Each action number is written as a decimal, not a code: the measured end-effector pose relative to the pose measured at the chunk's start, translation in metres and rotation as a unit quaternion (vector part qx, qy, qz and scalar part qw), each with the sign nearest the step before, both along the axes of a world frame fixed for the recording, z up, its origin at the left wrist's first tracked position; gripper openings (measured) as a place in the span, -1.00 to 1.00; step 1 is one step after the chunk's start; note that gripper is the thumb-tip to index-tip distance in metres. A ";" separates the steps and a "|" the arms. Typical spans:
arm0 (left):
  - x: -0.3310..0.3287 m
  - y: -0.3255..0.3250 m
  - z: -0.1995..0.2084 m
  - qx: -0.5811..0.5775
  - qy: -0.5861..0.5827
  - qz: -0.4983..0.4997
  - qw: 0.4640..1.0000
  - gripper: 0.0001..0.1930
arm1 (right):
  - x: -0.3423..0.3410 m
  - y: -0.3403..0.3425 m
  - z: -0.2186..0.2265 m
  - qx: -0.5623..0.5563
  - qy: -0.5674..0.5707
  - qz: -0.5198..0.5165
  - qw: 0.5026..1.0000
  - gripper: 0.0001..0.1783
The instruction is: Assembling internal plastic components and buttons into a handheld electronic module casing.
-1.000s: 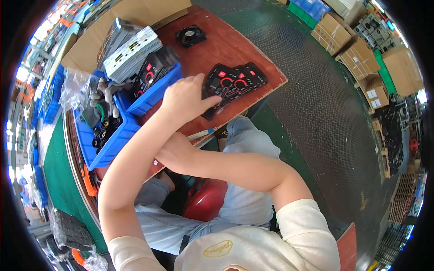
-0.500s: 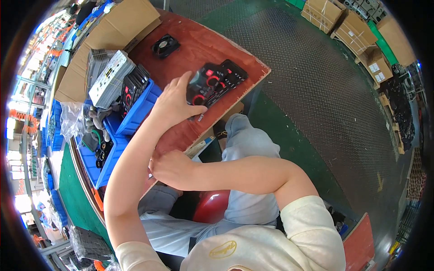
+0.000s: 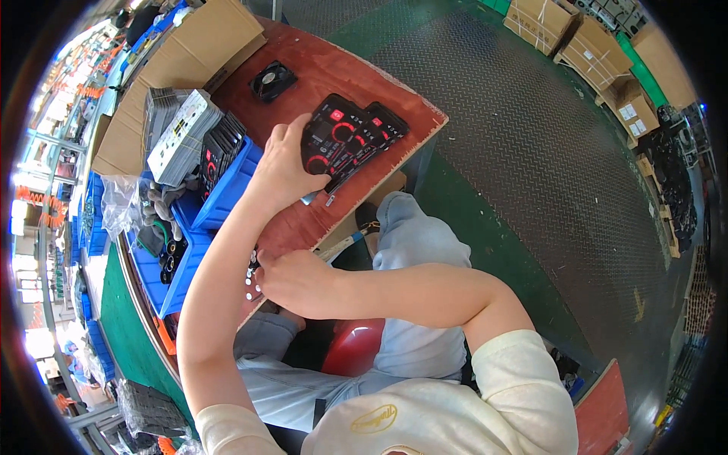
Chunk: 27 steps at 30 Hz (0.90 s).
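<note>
My left hand (image 3: 282, 168) grips the left edge of a black panel (image 3: 331, 136) with red rings and white markings, thumb on the near side and fingers on the far side. Partly under and beside it lie more black panels (image 3: 389, 121) of the same look, on the red tabletop (image 3: 341, 68). Beneath my left forearm, my right hand (image 3: 292, 282) is curled low at the table's near edge. Its fingers are bent together beside several small round silvery pieces (image 3: 249, 287); whatever they pinch is hidden.
A black fan (image 3: 273, 80) lies farther back. To the left stand blue bins (image 3: 235, 182) with black panels and black round parts, bundled grey plates (image 3: 182, 140), and a cardboard box (image 3: 201, 42). Stacked cartons (image 3: 599, 61) sit across the metal floor (image 3: 531, 129).
The black panel, blurred before, has shifted slightly left with my left hand and now shows sharply. My right hand has moved a little right, uncovering the small round pieces.
</note>
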<state>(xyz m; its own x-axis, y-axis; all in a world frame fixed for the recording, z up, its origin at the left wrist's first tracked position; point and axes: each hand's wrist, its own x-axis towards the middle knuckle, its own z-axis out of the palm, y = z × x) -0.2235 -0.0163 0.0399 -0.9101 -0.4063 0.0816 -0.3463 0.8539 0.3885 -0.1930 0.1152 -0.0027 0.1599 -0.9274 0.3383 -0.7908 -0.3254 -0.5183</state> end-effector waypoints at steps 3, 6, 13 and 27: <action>0.019 -0.012 0.012 0.041 0.033 0.027 0.998 -0.06 | -0.030 0.009 0.018 0.067 -0.002 0.007 0.998 -0.83; 0.061 -0.004 0.036 0.032 0.051 0.080 0.995 -0.05 | -0.073 0.020 0.028 -0.023 -0.146 -0.145 0.978 -0.76; 0.109 0.040 0.013 -0.178 0.060 -0.038 0.981 -0.06 | -0.121 0.008 0.015 -0.060 -0.250 -0.236 0.937 -0.65; 0.117 0.032 -0.023 -0.203 0.154 -0.044 0.966 -0.51 | -0.108 0.011 -0.002 0.081 -0.256 -0.164 0.949 -0.76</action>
